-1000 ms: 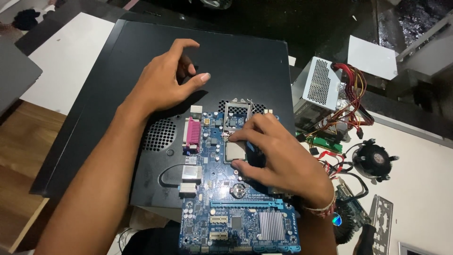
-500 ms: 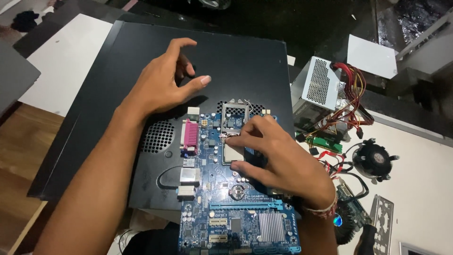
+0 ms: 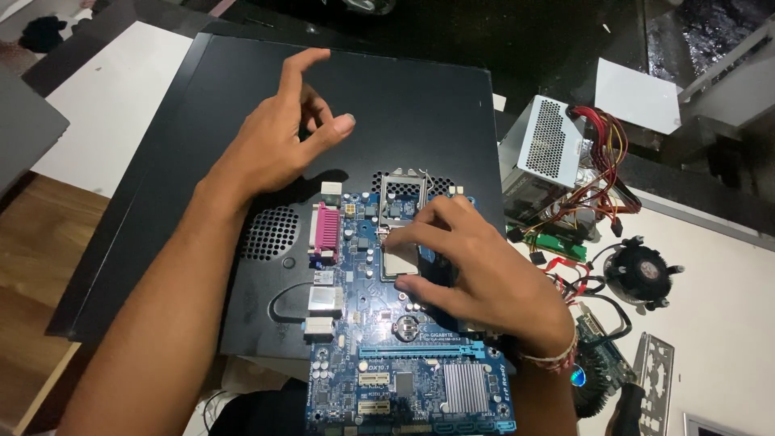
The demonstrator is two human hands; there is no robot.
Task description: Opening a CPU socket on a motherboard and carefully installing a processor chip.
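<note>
White counter (image 3: 726, 282) carries a black computer case (image 3: 242, 105) with a blue motherboard (image 3: 379, 355) overhanging its near edge. Right hand (image 3: 476, 274) pinches a square processor chip (image 3: 401, 260) at the open socket. Left hand (image 3: 278, 145) hovers open over the case.

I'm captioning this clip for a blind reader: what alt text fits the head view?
A person's right hand holds a square processor chip with its fingertips at the open socket of a blue motherboard, which lies on a black computer case. The left hand hovers open above the case; a power supply and cooler fan lie to the right.
</note>
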